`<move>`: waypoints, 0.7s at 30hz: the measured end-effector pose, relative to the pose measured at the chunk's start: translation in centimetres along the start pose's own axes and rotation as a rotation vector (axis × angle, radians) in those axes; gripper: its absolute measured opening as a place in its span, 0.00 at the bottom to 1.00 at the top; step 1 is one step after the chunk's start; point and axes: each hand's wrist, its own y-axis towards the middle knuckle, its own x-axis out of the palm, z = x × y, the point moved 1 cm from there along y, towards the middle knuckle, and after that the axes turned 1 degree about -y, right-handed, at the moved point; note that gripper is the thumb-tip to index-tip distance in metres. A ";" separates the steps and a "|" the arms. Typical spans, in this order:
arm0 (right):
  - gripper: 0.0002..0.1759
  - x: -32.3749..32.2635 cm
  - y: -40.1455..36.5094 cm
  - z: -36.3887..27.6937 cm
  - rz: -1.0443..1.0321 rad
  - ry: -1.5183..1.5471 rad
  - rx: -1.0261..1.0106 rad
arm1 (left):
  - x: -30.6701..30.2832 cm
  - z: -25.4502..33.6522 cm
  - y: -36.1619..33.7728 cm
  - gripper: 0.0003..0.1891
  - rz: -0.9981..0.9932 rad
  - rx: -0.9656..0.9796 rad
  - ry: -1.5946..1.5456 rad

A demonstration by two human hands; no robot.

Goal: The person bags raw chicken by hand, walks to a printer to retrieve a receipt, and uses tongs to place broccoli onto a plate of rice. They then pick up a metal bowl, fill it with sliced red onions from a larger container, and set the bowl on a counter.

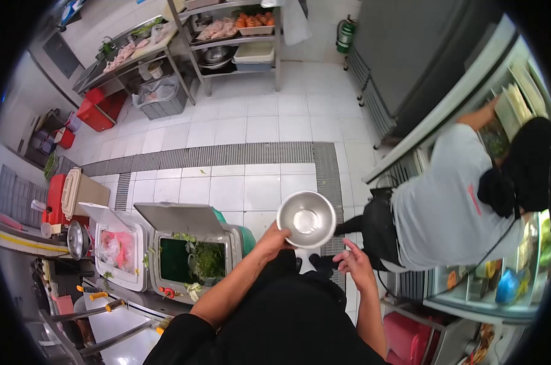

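A round metal bowl (306, 219) is in front of me at the middle of the head view, with a little shine at its bottom and nothing I can make out inside. My left hand (273, 239) grips its left rim. To the bowl's lower right, my right hand (354, 263) is raised and apart from it, fingers spread, holding nothing. Left of my left arm stands an open bin (231, 250) with green leafy scraps (208, 260) in it. Beside that, another open bin (140, 264) holds pink and clear plastic bags (118, 250).
A co-worker in a white shirt (449, 194) leans into an open fridge (531, 286) at the right. A metal shelf (230, 41) with trays of food, a grey crate (166, 107) and a counter (143, 58) stand at the back. A fire extinguisher (345, 34) hangs there.
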 end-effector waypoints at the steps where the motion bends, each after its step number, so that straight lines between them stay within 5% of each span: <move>1: 0.30 0.4 1.3 -0.9 -0.005 0.044 0.003 | 0.7 1.7 0.4 0.28 -0.040 0.036 0.051; 5: 0.21 1.9 9.5 -3.8 -0.042 -0.006 0.053 | 0.1 6.2 4.6 0.33 -0.245 0.319 0.394; 9: 0.10 4.5 20.7 -8.6 0.060 0.034 0.074 | -4.2 14.3 7.7 0.39 -0.334 0.285 0.264; 15: 0.07 7.9 39.4 -17.7 0.091 0.062 0.163 | -18.7 23.3 14.0 0.31 0.143 0.386 0.254; 21: 0.11 6.1 55.6 -19.9 0.274 -0.161 0.139 | -27.0 34.2 14.5 0.28 0.296 0.412 0.152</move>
